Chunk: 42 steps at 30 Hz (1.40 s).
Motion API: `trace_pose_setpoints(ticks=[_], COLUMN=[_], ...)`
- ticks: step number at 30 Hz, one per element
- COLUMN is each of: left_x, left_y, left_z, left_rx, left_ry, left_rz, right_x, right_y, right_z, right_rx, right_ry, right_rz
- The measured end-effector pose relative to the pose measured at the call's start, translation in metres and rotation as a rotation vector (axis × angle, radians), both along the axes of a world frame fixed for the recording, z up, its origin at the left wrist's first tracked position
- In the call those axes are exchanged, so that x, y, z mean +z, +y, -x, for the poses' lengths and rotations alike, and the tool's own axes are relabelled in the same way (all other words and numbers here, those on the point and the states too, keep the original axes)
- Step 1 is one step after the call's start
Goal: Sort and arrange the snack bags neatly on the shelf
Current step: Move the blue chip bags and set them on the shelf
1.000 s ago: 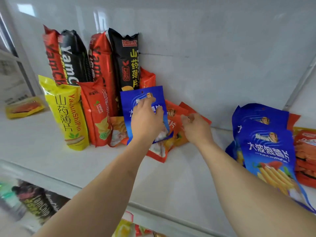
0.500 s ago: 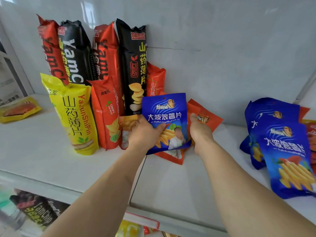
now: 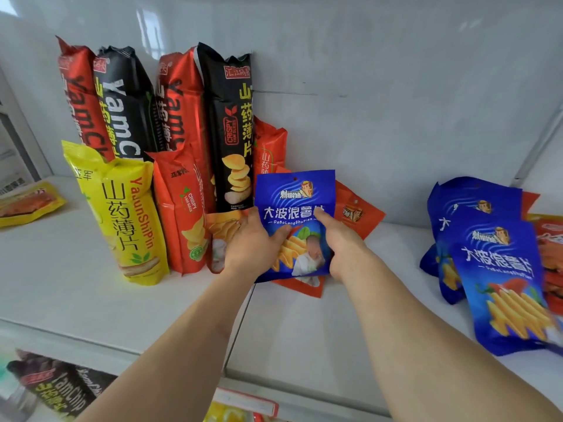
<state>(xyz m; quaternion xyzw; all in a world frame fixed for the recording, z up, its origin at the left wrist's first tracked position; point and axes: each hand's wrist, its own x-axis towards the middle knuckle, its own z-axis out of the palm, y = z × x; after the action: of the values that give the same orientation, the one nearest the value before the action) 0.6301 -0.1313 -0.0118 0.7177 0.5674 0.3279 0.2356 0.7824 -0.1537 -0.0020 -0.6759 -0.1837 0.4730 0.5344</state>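
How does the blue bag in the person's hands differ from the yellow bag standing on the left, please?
The blue bag is shorter and squarer; the yellow bag is taller. The left hand and right hand grip the blue bag; the yellow bag stands untouched. Both are upright, fronts facing out.

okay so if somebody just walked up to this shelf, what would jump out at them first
Probably the glossy blue snack bag held upright at centre by the left hand and right hand. Next, the row of tall red and black yam chip bags against the back wall, left, and the loose heap of blue bags lying at right.
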Motion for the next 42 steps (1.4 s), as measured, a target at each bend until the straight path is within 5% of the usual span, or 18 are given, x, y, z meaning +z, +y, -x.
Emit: trace_pose_setpoints(ticks=[9, 17, 31, 36, 42], left_x=[0.002, 0.006, 0.021, 0.036, 0.025], left_y=[-0.018, -0.019, -0.061, -0.096, -0.14], left_z=[-0.021, -0.047, -0.15, -0.2, -0.254], left_rx=[-0.062, -0.182, -0.384, -0.347, -0.328], left_ry=[-0.292, -0.311, -0.857, -0.783, -0.408], left_rz=[0.207, 0.258, 0.556, 0.428, 0.276], right_x=[0.011, 0.015, 0.073, 0.086, 0.052], right_y=[-0.016, -0.034, -0.092, -0.139, -0.194], right_z=[-0.022, -0.058, -0.153, -0.198, -0.247], right_rx=[0.102, 0.129, 0.005, -0.085, -0.153], right_ry=[-0.011, -0.066, -0.495, -0.575, -0.681], right_rz=[-0.026, -0.112, -0.178, -0.162, -0.004])
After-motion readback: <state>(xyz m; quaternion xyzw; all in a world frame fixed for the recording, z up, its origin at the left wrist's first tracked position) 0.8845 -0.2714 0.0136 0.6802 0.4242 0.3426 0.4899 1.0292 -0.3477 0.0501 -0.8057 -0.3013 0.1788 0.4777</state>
